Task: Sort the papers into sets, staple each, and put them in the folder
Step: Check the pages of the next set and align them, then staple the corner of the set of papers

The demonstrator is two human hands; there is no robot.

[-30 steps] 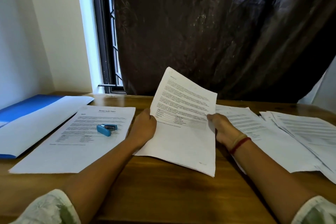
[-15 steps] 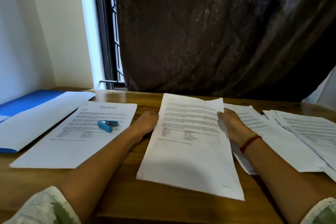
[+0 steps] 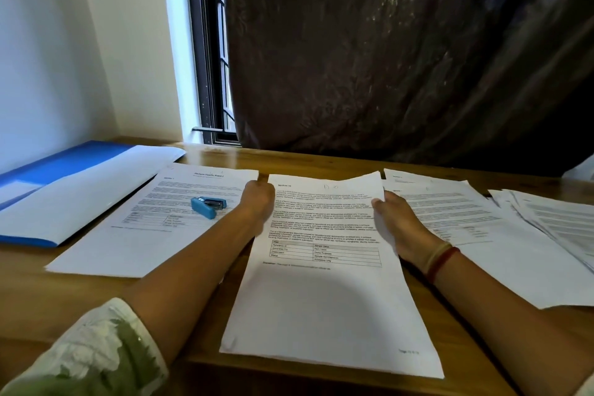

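Both grips are on the centre sheets, which are down on the counter.
Your left grip (image 3: 257, 199) pinches the upper left edge of the centre sheets (image 3: 328, 299), and your right grip (image 3: 398, 222) pinches the upper right edge, thumb on top. The sheets lie mid-frame on the counter (image 3: 96, 293). The blue stapler (image 3: 207, 205) sits on a printed set (image 3: 144, 235) left of centre. The blue folder (image 3: 58, 164) is at far left. Loose papers (image 3: 482, 235) fan out at right.
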